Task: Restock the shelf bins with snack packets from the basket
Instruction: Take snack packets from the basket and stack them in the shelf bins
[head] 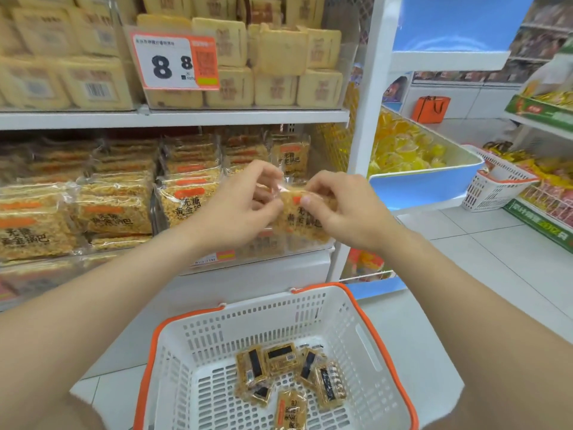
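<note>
Both hands pinch one snack packet between them; left hand on its left edge, right hand on its right.

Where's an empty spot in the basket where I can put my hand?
The basket floor is bare along its left wall. The loose packets crowd the middle and right. On the shelf, the stacked packets at the left leave no gap.

Top shelf: pale square packs stacked behind an orange-and-white price tag reading 8 8. White upright post to the right. Past the post: blue tray full of yellow wrapped sweets, orange bag beyond it. Far right: spare white basket beside a green-edged rack. Pale floor tiles.
</note>
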A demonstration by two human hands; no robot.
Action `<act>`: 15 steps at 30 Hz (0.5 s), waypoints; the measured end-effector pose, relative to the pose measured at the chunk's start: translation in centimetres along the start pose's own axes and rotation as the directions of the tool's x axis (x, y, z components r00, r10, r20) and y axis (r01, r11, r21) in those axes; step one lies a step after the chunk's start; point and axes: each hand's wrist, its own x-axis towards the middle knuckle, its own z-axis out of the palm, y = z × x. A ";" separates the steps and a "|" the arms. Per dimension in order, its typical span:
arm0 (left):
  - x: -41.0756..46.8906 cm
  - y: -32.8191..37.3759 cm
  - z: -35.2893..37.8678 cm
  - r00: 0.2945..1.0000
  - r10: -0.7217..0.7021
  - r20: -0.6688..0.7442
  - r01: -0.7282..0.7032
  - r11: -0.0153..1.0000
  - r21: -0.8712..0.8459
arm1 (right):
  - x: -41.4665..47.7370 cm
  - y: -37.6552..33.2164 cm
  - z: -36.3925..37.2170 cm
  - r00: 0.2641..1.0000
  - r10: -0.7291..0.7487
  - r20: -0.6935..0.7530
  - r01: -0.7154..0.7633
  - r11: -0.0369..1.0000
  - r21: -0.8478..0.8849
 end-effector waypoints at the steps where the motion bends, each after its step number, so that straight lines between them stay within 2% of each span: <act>1: 0.4 0.0 -0.2 0.995 0.037 -0.092 -0.030 0.997 0.071 | 0.4 0.4 -0.1 0.993 -0.006 -0.121 0.005 1.000 -0.008; 3: 1.2 -0.4 -0.2 0.973 0.143 -0.182 -0.087 0.954 0.286 | 1.4 1.1 -0.1 0.933 -0.011 -0.359 -0.006 0.999 -0.045; 5: 1.7 -1.1 0.1 0.964 0.193 -0.182 -0.094 0.889 0.448 | 2.3 1.8 0.4 0.871 0.010 -0.490 -0.057 0.995 -0.081; 9: 2.6 -1.3 1.7 0.986 0.101 -0.131 0.002 0.786 0.619 | 4.2 3.2 2.5 0.871 -0.013 -0.491 -0.115 0.967 -0.229; 12: 4.0 -1.4 2.1 0.985 0.109 -0.133 0.019 0.699 0.715 | 5.7 4.2 3.7 0.894 -0.044 -0.446 -0.116 0.938 -0.327; 15: 5.0 -1.9 2.2 0.988 0.092 -0.124 0.044 0.600 0.799 | 7.2 5.2 4.7 0.923 -0.088 -0.374 -0.121 0.857 -0.501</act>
